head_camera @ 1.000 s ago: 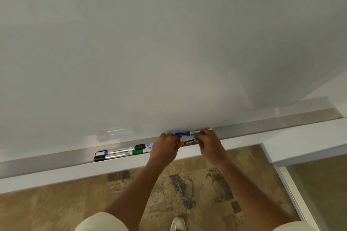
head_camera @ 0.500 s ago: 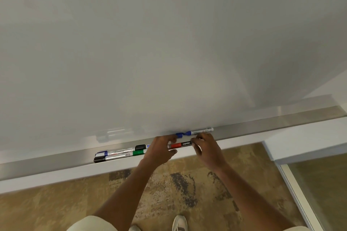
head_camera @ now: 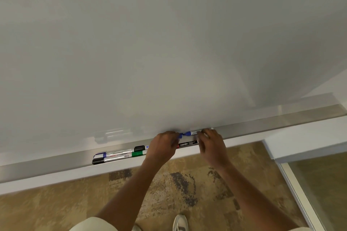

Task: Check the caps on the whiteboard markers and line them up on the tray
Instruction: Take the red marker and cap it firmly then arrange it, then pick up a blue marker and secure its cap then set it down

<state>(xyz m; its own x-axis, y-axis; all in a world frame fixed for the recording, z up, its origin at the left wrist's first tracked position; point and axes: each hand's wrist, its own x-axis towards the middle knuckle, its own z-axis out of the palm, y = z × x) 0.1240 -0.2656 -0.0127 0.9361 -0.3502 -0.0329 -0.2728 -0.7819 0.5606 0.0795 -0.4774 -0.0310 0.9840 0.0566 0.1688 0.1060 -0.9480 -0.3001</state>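
A silver marker tray (head_camera: 56,163) runs along the bottom of the whiteboard. My left hand (head_camera: 162,146) pinches the blue cap end of a blue marker (head_camera: 187,133) at the tray's back edge. My right hand (head_camera: 211,144) grips that marker's white barrel end. Just in front lies a black-barrelled red marker (head_camera: 187,144) labelled camlin, partly hidden by both hands. To the left, several more markers lie on the tray: a green one (head_camera: 138,154), a black-capped one (head_camera: 139,148), a blue-capped one (head_camera: 101,155) and a black one (head_camera: 98,161).
The whiteboard (head_camera: 169,43) fills the upper view. A white ledge (head_camera: 56,176) sits under the tray. Below are patterned brown carpet (head_camera: 178,184), my shoe (head_camera: 180,222) and a glass partition frame (head_camera: 296,193) at the right.
Both hands let go of the red marker, which now lies on the tray, and moved up to take hold of the blue marker behind it.
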